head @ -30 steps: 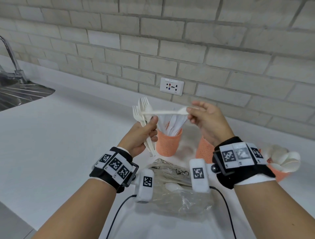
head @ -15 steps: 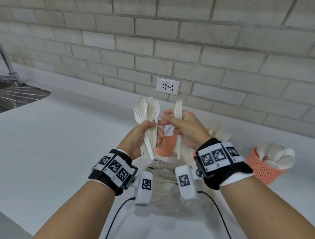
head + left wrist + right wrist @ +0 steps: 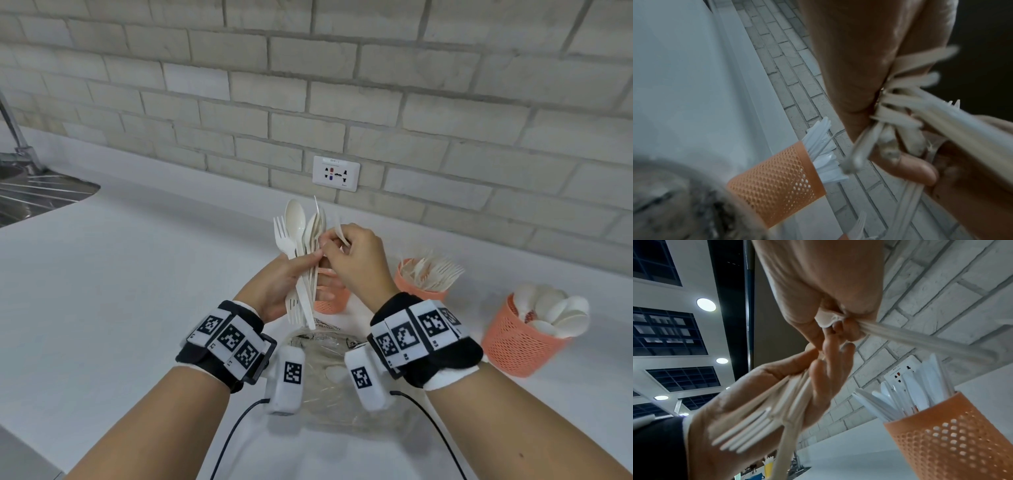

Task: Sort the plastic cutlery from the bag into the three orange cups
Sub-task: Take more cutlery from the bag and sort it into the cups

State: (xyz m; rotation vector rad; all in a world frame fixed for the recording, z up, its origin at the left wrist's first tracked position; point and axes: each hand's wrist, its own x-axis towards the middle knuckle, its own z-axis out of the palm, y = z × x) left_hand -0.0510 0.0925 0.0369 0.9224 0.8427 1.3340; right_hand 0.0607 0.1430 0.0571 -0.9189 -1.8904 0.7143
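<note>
My left hand [image 3: 317, 270] grips a bundle of white forks and spoons [image 3: 296, 240] upright above the counter; the bundle [image 3: 906, 113] fans out of its fist. My right hand [image 3: 330, 245] touches the bundle's right side and pinches one white piece [image 3: 920, 339]; I cannot tell its kind. Three orange mesh cups stand behind: the knife cup [image 3: 330, 303], partly hidden by my hands, the fork cup [image 3: 416, 286] and the spoon cup [image 3: 517, 342]. The knife cup [image 3: 953, 439] shows close by in both wrist views. The clear bag [image 3: 325, 377] lies under my wrists.
A white counter [image 3: 137, 291] runs to a brick wall with a socket [image 3: 335, 173]. A steel sink [image 3: 37, 192] sits at the far left. Black cables [image 3: 236, 425] trail from the wrist cameras toward me.
A second ago my right hand held a white piece level, away from the bundle; then it held a fork upright beside it. Now it is pressed against the bundle, and the camera looks further down.
</note>
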